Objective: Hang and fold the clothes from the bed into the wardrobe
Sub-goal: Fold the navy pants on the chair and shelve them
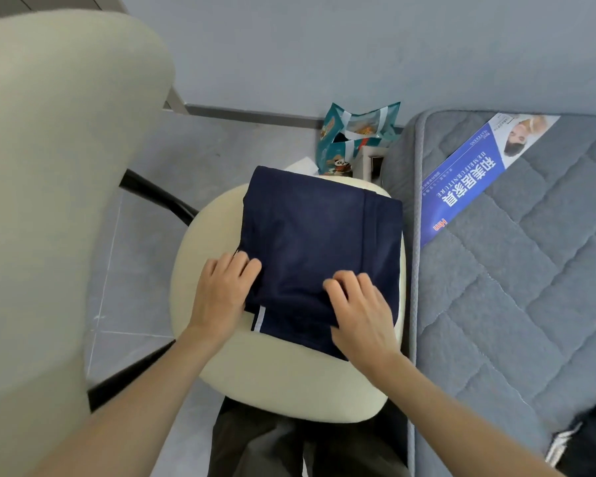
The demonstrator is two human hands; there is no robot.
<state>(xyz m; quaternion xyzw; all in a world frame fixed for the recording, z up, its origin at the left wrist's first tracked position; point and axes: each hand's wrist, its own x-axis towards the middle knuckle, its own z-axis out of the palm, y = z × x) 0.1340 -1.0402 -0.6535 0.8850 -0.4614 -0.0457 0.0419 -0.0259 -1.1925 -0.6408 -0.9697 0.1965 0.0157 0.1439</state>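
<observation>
Left hand [221,290] and right hand [358,315] fingers [338,287] were curled, pinching the navy garment [317,235]; "BEMEIFURNITURE" was printed on the mattress label [475,177].

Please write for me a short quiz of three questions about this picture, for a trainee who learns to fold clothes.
1. True or false: the navy garment lies on the cream chair seat.
2. The left hand and the right hand: A) both touch the garment B) both hover apart from it C) one holds a hanger.
3. Fill in: the blue label lies on the grey ____.
Key: 1 true; 2 A; 3 mattress.
</observation>
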